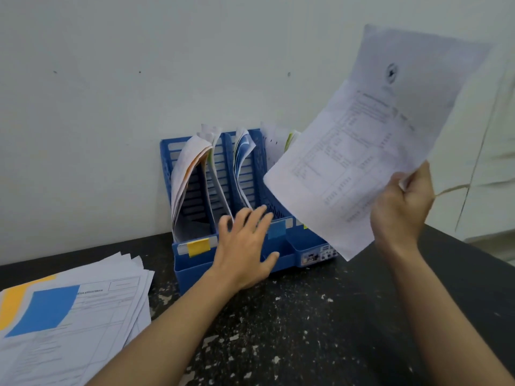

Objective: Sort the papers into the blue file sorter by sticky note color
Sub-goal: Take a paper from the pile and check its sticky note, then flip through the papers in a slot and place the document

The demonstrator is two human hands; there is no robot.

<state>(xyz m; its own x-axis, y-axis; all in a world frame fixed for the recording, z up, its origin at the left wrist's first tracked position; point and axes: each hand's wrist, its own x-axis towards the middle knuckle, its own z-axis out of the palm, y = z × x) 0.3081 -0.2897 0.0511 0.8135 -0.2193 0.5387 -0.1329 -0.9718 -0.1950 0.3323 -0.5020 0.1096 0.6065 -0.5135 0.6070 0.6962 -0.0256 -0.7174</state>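
The dark speckled worktop (320,316) runs under both arms, and the blue file sorter (195,270) stands at its far edge against the wall, right beneath the left hand (245,246). That hand is spread, fingers straight, reaching over the front lip toward the middle compartment; whether it touches the plastic cannot be told. A loose stack of unsorted papers (83,307) lies well off to the left of the left hand, near the worktop's edge, its top sheet carrying blue and yellow blocks. The right hand (404,207) is raised above and to the right of the sorter, fingers curled round the lower corner of a printed sheet (362,151) that flops back over the right compartment. Small markers sit on the sorter's front: a yellow sticky note (198,246) just left of the left hand, a blue sticky note (276,229) just right of its fingertips. The step in hand looks like filing this sheet; its own note colour is not visible, so the next move calls for matching it to a compartment and sliding it in upright.
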